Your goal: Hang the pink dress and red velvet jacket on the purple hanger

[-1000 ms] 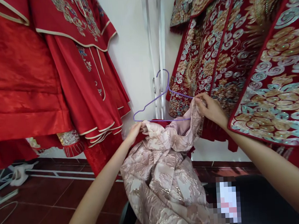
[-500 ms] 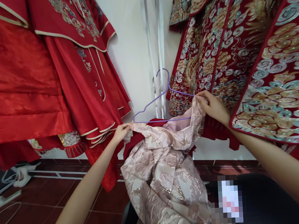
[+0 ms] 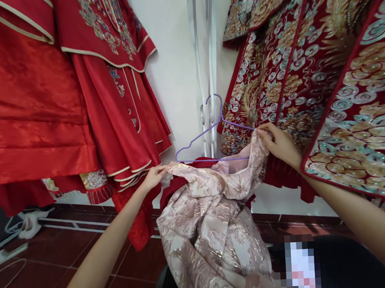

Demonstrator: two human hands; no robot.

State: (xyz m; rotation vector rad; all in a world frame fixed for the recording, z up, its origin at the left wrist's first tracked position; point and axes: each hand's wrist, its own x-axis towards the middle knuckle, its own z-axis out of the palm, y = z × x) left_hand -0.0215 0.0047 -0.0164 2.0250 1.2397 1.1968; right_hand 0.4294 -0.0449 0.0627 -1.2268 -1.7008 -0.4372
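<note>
The shiny pink dress (image 3: 213, 229) is in front of you, held up by its top edge between your two hands. Its low end is cut off by the bottom of the view, and its folds hide a lot of the cloth. Your left hand (image 3: 154, 177) has a pinching grip on one top corner. Your right hand (image 3: 281, 146) has a pinching grip on the other, but its fingers hide just what they press on.

The purple hanger (image 3: 222, 113) is at the neck of the dress. Its right end goes out of sight by your right hand. You can't tell if its hook is on anything.

Dark red cloth (image 3: 172, 190) peeks out behind the dress. Plain red clothes (image 3: 116, 109) hang to the left and red flowery clothes (image 3: 282, 83) to the right, their tops cut off. Blurry squares (image 3: 302, 267) cover something low on the right. White shoes (image 3: 30, 223) are far left, hard to see well.
</note>
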